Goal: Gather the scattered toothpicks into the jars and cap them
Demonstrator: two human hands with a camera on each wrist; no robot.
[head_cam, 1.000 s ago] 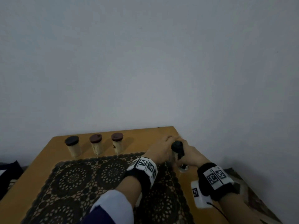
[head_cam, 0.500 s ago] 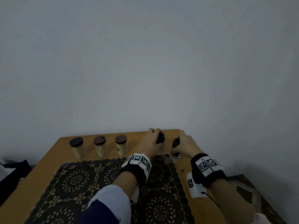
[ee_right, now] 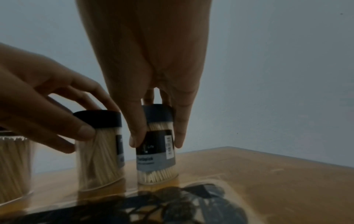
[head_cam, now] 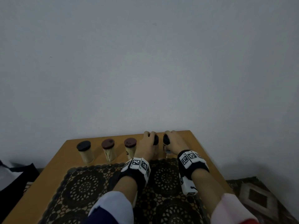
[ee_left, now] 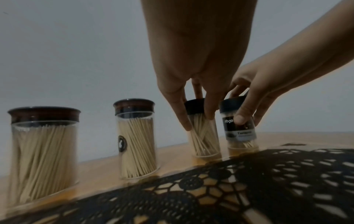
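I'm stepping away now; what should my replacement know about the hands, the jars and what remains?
Left hand grips a black-capped jar of toothpicks; it stands on the table.
Right hand grips the labelled jar beside it, also capped and standing.
Three more capped, filled jars stand in a row to the left, behind the lace mat.
Done: all five jars hold toothpicks and are capped; no loose toothpicks show.
Left: let go of both jars; check the caps are tight.
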